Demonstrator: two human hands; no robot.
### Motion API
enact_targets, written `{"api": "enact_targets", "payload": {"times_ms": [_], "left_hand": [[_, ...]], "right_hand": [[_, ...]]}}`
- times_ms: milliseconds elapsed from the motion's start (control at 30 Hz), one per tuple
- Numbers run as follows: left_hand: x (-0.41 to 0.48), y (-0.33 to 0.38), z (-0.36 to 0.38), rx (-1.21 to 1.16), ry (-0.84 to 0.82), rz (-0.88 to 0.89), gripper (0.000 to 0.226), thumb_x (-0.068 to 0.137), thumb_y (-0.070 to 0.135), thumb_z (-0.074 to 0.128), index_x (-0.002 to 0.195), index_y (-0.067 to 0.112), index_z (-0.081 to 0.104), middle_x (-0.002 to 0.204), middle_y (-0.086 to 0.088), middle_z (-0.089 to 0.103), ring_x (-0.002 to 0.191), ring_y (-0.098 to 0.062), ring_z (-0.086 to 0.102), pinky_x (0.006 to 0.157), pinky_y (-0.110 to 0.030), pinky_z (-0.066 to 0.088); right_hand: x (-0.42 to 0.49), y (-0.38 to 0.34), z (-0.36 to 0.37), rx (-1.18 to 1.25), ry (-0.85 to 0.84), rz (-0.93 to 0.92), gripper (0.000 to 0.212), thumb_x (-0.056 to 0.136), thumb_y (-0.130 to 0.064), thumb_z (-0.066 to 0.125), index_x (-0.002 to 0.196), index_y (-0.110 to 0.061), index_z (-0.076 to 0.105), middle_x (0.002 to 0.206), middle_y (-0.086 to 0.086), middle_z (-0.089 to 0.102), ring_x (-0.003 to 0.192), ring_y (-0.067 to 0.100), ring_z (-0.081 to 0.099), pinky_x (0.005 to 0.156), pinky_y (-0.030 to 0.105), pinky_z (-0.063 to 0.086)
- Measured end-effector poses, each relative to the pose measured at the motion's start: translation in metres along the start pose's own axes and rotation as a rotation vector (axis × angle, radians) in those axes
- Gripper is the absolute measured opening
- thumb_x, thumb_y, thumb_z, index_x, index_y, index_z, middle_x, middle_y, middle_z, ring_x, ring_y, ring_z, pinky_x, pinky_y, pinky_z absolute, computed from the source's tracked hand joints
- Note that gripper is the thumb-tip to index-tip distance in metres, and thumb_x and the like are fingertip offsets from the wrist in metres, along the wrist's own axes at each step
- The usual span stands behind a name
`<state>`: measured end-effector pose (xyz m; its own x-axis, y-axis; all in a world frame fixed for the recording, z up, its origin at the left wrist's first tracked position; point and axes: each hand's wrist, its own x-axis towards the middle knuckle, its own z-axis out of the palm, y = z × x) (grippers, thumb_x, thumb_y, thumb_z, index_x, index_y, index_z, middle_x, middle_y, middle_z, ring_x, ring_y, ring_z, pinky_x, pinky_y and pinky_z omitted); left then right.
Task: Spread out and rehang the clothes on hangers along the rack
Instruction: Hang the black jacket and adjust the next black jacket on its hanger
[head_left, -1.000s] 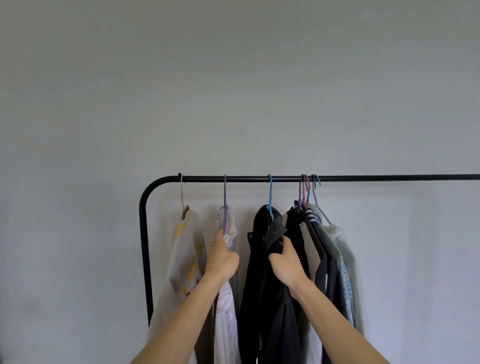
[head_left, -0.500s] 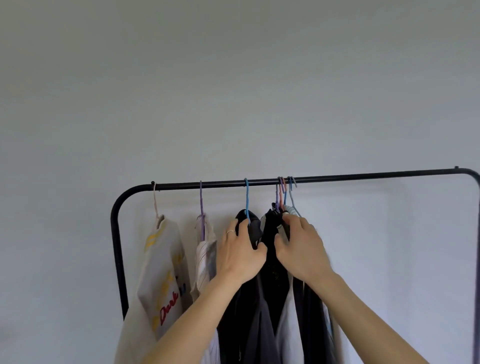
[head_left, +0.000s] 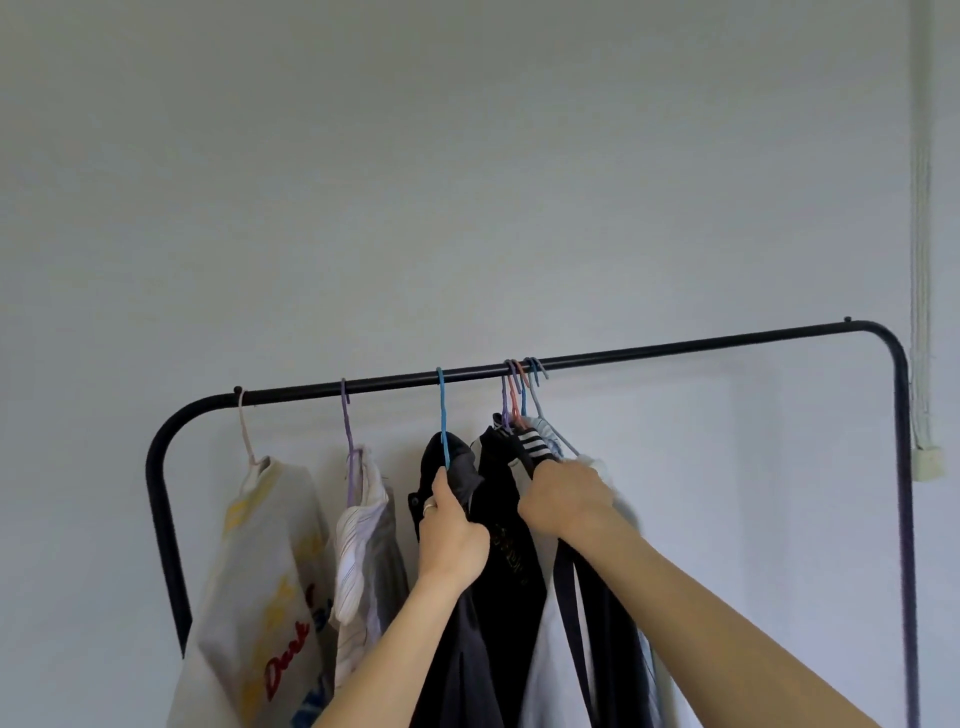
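A black metal rack (head_left: 675, 347) carries clothes on its left half. A cream printed shirt (head_left: 260, 582) hangs leftmost on a pale hanger, then a striped shirt (head_left: 358, 535) on a purple hanger. A dark garment (head_left: 457, 467) hangs on a blue hanger (head_left: 442, 415); my left hand (head_left: 451, 535) grips it at the shoulder just below the hook. Right of it, several hangers (head_left: 522, 384) are bunched together with dark and pale garments (head_left: 511, 525). My right hand (head_left: 563, 501) is closed on the shoulders of this bunch, near a striped collar (head_left: 535, 448).
The right half of the bar is bare up to the curved corner and right post (head_left: 905, 519). A plain pale wall stands behind. A white cable duct (head_left: 923, 260) runs down the wall at far right, ending in a small box.
Both hands slid down from the hanger necks onto the garment shoulders and moved apart. The view shifted left and up, so the rack's right corner now sits well inside the frame.
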<state>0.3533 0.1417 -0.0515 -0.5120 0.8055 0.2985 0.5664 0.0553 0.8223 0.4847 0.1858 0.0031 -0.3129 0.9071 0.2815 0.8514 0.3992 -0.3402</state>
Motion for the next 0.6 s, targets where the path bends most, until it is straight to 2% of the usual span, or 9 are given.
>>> {"api": "enact_targets", "payload": {"times_ms": [100,167,233,300,433,533,600], "left_hand": [[-0.002,0.003,0.002,0.011,0.024,0.007,0.087,0.085,-0.004,0.044,0.157,0.024,0.004,0.145,-0.017,0.039,0.126,-0.030,0.046,0.107,-0.045,0.043],[-0.003,0.005,0.003,0.007,0.037,0.015,0.087,0.085,-0.004,0.044,0.157,0.025,0.005,0.144,-0.017,0.040,0.124,-0.030,0.048,0.106,-0.045,0.044],[-0.003,0.005,0.003,0.017,0.052,0.015,0.085,0.086,-0.003,0.044,0.157,0.024,0.006,0.146,-0.017,0.039,0.126,-0.030,0.047,0.107,-0.044,0.043],[-0.002,0.003,0.004,0.030,0.062,0.007,0.084,0.086,-0.004,0.042,0.157,0.023,0.005,0.149,-0.017,0.036,0.128,-0.031,0.046,0.109,-0.044,0.041],[-0.001,0.002,0.008,0.022,0.084,0.022,0.084,0.085,-0.005,0.041,0.157,0.025,0.008,0.148,-0.017,0.038,0.127,-0.033,0.046,0.107,-0.045,0.042],[-0.002,0.005,0.010,0.013,0.098,0.026,0.083,0.087,-0.007,0.040,0.157,0.022,0.009,0.151,-0.016,0.035,0.129,-0.031,0.045,0.108,-0.037,0.041],[0.001,0.005,0.010,0.015,0.112,0.020,0.080,0.088,-0.006,0.040,0.157,0.023,0.010,0.151,-0.014,0.035,0.126,-0.029,0.048,0.101,-0.035,0.043]], "right_hand": [[0.016,-0.004,0.004,0.258,-0.147,0.023,0.016,0.086,-0.016,0.046,0.078,-0.006,0.054,0.084,0.010,0.058,0.083,0.029,0.055,0.070,0.030,0.043],[0.026,-0.002,0.016,0.505,-0.164,0.060,0.020,0.086,-0.012,0.045,0.066,-0.009,0.048,0.078,0.008,0.055,0.077,0.026,0.052,0.067,0.029,0.039],[0.031,0.005,0.028,0.717,-0.134,0.091,0.025,0.089,-0.011,0.045,0.064,-0.012,0.047,0.071,0.005,0.052,0.065,0.020,0.049,0.061,0.027,0.036],[0.033,0.015,0.033,0.805,-0.093,0.084,0.030,0.095,-0.014,0.044,0.065,-0.014,0.047,0.066,0.001,0.050,0.060,0.013,0.046,0.058,0.027,0.036],[0.044,0.038,0.036,0.795,0.011,0.076,0.028,0.097,-0.023,0.045,0.070,-0.016,0.047,0.070,0.000,0.053,0.068,0.016,0.050,0.068,0.029,0.040],[0.053,0.054,0.036,0.806,0.061,0.129,0.020,0.095,-0.025,0.045,0.089,-0.010,0.057,0.088,0.008,0.062,0.082,0.024,0.058,0.075,0.032,0.045],[0.059,0.067,0.031,0.802,0.108,0.157,0.026,0.094,-0.025,0.043,0.106,-0.009,0.060,0.100,0.011,0.065,0.093,0.030,0.061,0.081,0.035,0.046]]}}
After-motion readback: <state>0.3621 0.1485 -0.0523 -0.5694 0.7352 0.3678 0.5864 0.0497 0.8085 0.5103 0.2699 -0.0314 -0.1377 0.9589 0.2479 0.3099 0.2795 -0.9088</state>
